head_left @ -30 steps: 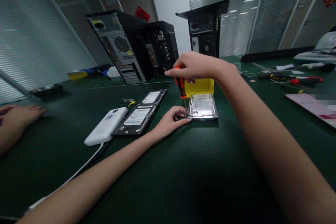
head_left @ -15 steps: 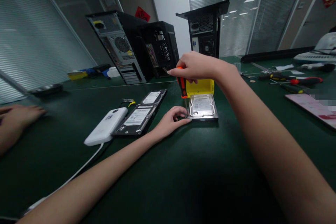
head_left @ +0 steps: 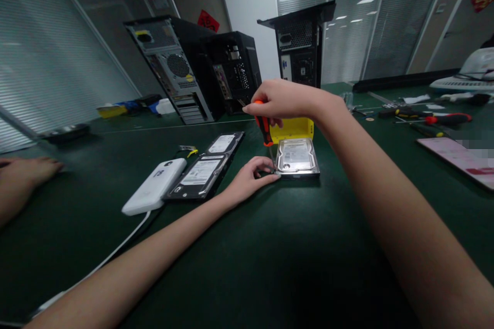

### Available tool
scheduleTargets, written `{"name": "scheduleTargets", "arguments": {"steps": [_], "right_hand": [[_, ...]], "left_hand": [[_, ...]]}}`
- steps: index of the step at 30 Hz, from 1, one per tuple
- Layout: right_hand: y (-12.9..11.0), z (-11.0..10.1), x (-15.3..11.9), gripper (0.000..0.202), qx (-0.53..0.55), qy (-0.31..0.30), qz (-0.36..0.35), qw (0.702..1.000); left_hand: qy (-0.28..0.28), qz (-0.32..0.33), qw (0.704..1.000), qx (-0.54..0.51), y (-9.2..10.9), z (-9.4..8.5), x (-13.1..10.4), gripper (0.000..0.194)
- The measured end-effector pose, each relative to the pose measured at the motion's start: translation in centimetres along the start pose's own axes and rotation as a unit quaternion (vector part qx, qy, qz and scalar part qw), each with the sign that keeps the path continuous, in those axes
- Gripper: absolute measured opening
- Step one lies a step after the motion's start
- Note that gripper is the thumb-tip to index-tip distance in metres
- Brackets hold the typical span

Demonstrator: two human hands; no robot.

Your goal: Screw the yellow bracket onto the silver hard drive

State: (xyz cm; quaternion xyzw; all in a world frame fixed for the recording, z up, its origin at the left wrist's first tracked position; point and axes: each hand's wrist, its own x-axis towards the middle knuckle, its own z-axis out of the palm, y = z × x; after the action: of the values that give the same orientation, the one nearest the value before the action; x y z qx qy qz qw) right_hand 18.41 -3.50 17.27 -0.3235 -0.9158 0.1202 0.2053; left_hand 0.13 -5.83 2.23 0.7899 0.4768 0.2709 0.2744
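Note:
A silver hard drive lies flat on the dark green table, in front of a yellow case. My right hand is wrapped round the orange and black handle of a screwdriver, whose shaft slants down to the drive's left front corner. At that same corner my left hand grips the drive's left edge, thumb at the front and fingers curled behind. Two dark hard drives, a nearer one and a farther one, lie left of my left hand.
A white power bank with a white cable lies left of the dark drives. Computer cases stand at the back. Pliers and screwdrivers and a pink-screened phone lie right. Another person's hand rests at far left.
The screwdriver's handle has tilted further left, and my right hand has shifted slightly left with it. My left hand stays at the drive's corner.

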Motion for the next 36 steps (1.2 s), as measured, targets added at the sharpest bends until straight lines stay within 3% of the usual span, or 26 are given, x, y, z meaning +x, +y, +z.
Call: {"name": "scheduleTargets", "arguments": {"steps": [6, 16, 36], "right_hand": [[-0.01, -0.09, 0.09, 0.029, 0.007, -0.005, 0.020, 1.000], [0.36, -0.10, 0.16, 0.029, 0.001, -0.023, -0.005, 1.000], [0.50, 0.19, 0.38, 0.039, 0.005, -0.027, 0.011, 1.000]], "left_hand": [[-0.001, 0.010, 1.000, -0.001, 0.01, 0.01, -0.03, 0.029], [-0.004, 0.002, 1.000, -0.002, 0.11, -0.05, -0.05, 0.030], [-0.001, 0.003, 1.000, 0.001, 0.03, -0.06, -0.02, 0.028]]}}
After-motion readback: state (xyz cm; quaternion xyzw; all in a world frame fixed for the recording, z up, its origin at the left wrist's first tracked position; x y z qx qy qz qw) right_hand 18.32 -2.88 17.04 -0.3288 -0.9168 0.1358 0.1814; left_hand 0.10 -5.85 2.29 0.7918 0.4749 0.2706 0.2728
